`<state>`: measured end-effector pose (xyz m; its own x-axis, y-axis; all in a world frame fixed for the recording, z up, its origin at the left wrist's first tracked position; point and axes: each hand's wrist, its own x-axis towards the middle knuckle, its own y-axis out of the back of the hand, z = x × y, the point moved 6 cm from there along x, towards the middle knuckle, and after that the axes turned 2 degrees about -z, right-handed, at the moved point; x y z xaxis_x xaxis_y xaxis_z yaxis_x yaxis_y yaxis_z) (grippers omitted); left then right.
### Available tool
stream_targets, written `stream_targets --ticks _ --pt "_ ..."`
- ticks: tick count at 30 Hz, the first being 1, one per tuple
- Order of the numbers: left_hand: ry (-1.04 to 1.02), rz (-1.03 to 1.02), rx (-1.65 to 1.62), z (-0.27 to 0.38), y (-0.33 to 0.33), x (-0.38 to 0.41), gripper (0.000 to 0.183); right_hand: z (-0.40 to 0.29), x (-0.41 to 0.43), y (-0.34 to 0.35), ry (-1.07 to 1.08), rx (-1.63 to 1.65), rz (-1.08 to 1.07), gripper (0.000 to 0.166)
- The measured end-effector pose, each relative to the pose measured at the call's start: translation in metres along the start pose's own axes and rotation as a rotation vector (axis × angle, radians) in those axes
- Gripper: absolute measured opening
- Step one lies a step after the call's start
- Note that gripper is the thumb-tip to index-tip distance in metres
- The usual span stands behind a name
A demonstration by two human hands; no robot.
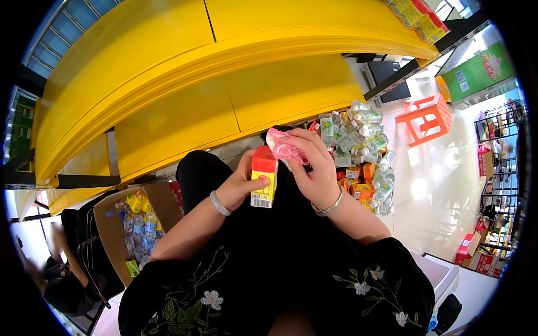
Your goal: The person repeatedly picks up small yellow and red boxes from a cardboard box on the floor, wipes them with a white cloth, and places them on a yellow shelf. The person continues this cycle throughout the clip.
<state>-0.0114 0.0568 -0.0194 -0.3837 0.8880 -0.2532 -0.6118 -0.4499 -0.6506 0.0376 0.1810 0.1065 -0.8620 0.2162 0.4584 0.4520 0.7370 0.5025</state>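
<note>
My left hand [241, 185] grips a red and yellow drink carton [263, 180] upright, its thumb across the front face. A barcode shows near the carton's lower end. In my right hand [313, 168] is a bunched pink and white cloth [286, 147], held against or just beside the carton's upper right edge; whether they touch I cannot tell. Both hands are above my lap, in front of the yellow shelf unit [176, 126]. The fingertips of my right hand are partly hidden by the cloth.
Beyond my right hand, clear plastic bottles [372, 130] and orange packages [362, 189] lie heaped on the floor. A cardboard box [111, 235] at left holds several bottles. An orange plastic stool [437, 119] stands at right. A person [67, 277] is at far left.
</note>
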Motion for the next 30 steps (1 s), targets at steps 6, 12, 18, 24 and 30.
stream_targets --ticks 6,12,18,24,30 --pt "-0.055 -0.056 0.386 0.006 -0.008 -0.004 0.079 0.02 -0.001 -0.02 0.082 -0.206 -0.345 0.034" --pt "-0.187 -0.04 0.35 0.018 -0.014 -0.004 0.08 0.046 -0.009 -0.015 -0.057 -0.206 -0.299 0.028" --pt "-0.271 0.285 0.275 0.03 0.009 0.002 0.07 0.033 -0.025 -0.031 -0.389 0.288 -0.308 0.03" --pt "-0.341 0.334 0.485 0.032 0.013 0.009 0.054 0.035 -0.037 -0.049 -0.398 0.027 -0.328 0.044" --pt "-0.322 0.301 0.497 0.058 -0.004 0.011 0.055 0.038 -0.024 -0.025 -0.244 -0.127 -0.183 0.038"
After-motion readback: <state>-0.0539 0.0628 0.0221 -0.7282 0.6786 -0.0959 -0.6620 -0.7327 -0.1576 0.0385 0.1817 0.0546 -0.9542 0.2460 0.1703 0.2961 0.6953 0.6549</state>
